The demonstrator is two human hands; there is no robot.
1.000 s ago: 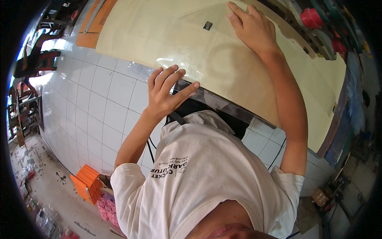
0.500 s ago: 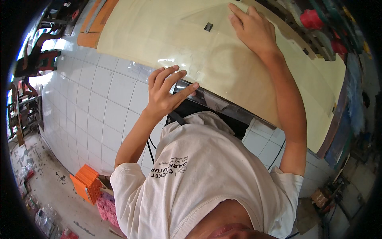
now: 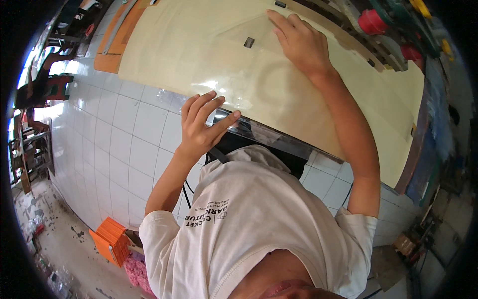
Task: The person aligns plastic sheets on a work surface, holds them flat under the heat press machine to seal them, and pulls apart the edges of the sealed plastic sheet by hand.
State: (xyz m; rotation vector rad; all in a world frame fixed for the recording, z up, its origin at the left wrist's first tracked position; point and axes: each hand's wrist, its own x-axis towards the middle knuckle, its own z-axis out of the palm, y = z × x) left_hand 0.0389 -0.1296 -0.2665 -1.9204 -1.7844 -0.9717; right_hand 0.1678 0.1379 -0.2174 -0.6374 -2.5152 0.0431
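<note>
A pale yellow surface (image 3: 169, 45) spreads in front of me, with a thin transparent plastic sheet (image 3: 279, 84) lying over part of it. My right hand (image 3: 304, 47) is at the far side, fingers stretched out, its fingertips by the sheet's far corner. At the near edge, my left hand (image 3: 201, 122) has its fingers spread and nothing visible in it; its fingertips are near the sheet's shiny near edge, and contact is hard to tell. Between the hands and farther left lies a small dark rectangular piece (image 3: 249, 42).
An orange-brown board (image 3: 107, 63) with a metal strip adjoins the table's left end. Along the far side stands machinery with a red knob (image 3: 372, 22). White tiles (image 3: 124, 119) cover the floor; an orange stack (image 3: 110, 240) and a pink bundle (image 3: 137, 273) sit lower left.
The view has shifted slightly, so the table sits a little lower and more to the left. Both hands keep nearly the same pose and place over the sheet.
</note>
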